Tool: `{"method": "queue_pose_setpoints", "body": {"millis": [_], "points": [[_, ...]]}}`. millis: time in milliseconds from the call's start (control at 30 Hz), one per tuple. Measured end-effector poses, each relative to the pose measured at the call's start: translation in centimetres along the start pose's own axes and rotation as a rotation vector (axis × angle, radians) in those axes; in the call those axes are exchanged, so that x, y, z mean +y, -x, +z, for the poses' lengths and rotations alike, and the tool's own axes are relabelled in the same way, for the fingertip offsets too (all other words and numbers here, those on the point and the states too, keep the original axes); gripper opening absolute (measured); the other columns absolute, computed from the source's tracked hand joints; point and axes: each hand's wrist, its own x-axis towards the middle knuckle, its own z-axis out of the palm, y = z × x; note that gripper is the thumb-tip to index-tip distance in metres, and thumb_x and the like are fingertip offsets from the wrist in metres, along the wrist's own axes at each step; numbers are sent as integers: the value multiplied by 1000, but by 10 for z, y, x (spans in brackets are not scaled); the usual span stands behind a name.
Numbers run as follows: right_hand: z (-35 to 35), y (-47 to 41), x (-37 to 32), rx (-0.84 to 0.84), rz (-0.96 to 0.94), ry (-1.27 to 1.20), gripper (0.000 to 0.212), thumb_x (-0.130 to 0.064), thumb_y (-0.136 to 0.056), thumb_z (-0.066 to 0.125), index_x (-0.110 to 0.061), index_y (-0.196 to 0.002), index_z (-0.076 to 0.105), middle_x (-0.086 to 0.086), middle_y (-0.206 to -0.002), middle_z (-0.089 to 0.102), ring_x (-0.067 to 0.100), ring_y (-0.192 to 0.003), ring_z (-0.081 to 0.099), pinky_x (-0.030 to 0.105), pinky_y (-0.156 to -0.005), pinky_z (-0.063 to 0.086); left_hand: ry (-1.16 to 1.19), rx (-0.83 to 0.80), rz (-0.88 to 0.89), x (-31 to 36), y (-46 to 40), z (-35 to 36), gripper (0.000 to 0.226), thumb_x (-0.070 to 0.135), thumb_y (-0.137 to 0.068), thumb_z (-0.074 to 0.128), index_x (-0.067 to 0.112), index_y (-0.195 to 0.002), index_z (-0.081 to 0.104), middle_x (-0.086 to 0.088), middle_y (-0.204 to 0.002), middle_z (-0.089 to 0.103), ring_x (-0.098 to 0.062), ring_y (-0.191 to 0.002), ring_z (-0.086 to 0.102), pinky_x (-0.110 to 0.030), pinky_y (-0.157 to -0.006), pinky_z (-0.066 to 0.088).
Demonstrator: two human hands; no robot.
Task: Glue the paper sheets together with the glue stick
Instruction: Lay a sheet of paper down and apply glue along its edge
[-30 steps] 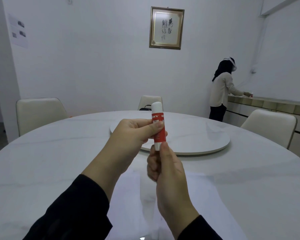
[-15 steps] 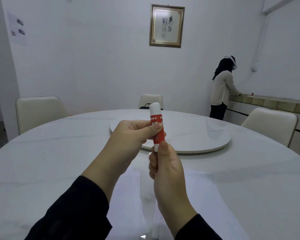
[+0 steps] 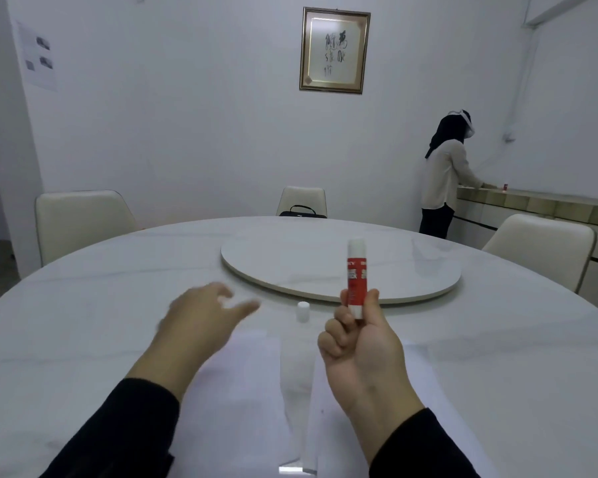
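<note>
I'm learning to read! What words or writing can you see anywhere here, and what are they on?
"STICK" shows blurrily on the red label of the glue stick held in the right hand; the other label words are too blurred to read.
Brush-written characters in the framed picture on the wall: too small to read surely.
The paper notice on the left wall: only tiny pictures, nothing readable.

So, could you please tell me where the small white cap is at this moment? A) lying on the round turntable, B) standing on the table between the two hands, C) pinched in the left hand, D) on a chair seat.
B: the white cap stands upright on the table, just beyond the paper sheets, between the open left hand and the right hand, which holds the glue stick.
</note>
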Motion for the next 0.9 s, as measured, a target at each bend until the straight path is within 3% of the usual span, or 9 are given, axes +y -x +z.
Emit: {"method": "queue_pose_setpoints", "body": {"millis": [33,100,267,433,567,633,700,800,900], "points": [[-2,-1,-2,35,-7,-14,37,-46,-94,46,-12,-87,57,-5,-49,36,8,-35,25,18,-32,21,-238,-38,-124,-12,-1,1,65,66,-74,60,24,-123,52,-2,-123,55,-24,-113,49,-36,-91,44],[-3,-2,-4,75,-20,-20,36,-46,-94,47,-12,-87,57,-5,-49,36,9,-35,26,18,-32,21,-461,-171,-286,-27,-1,5,77,70,-69,61,22,-127,46,-5,-129,46,-28,-119,40,-37,-92,40],[-3,-2,-2,106,-33,10,35,-45,-92,50,-12,-86,59,-5,-49,36,9,-36,25,19,-31,21,-492,-175,-276,-36,-8,11,74,61,-68,71,15,-120,45,-7,-120,49,-26,-111,46,-34,-95,44],[-4,-2,-3,108,-29,11,32,-44,-91,53,-13,-87,57,-5,-48,35,9,-36,25,18,-31,22,-356,-62,-308,-36,-7,8,73,44,-65,81,13,-116,38,-7,-118,50,-26,-110,51,-36,-86,38],[-5,-4,-8,101,-79,-11,24,-39,-87,61,-16,-83,55,-5,-49,39,9,-37,30,18,-33,27,-162,-45,-161,-43,-13,-3,54,17,-75,78,8,-117,46,-14,-118,56,-26,-98,54,-29,-77,41],[-4,-4,-14,79,-139,-55,22,-35,-84,66,-18,-76,54,-4,-51,44,10,-39,34,19,-35,31,-30,-42,-17,-45,-16,-21,41,12,-73,79,18,-103,53,-13,-109,61,-24,-84,56,-28,-69,42],[-1,-4,-20,32,-180,-120,18,-32,-80,68,-18,-76,57,-3,-56,47,10,-44,39,20,-41,36,180,-102,123,-41,-16,-44,39,8,-73,78,31,-96,57,-9,-97,67,-24,-78,63,-31,-71,51],[3,-3,-32,-97,-205,-125,24,-42,-78,64,-18,-84,63,-3,-71,57,12,-63,52,24,-65,41,315,-287,298,-21,-12,-68,50,10,-73,78,48,-100,59,2,-90,74,-18,-83,71,-39,-77,56],[8,1,-46,-279,-265,142,29,-48,-75,58,-24,-79,73,-3,-93,70,14,-93,63,31,-89,42,210,-234,392,8,-19,-60,64,17,-63,84,53,-105,52,10,-78,72,-6,-69,69,-22,-64,54]]}}
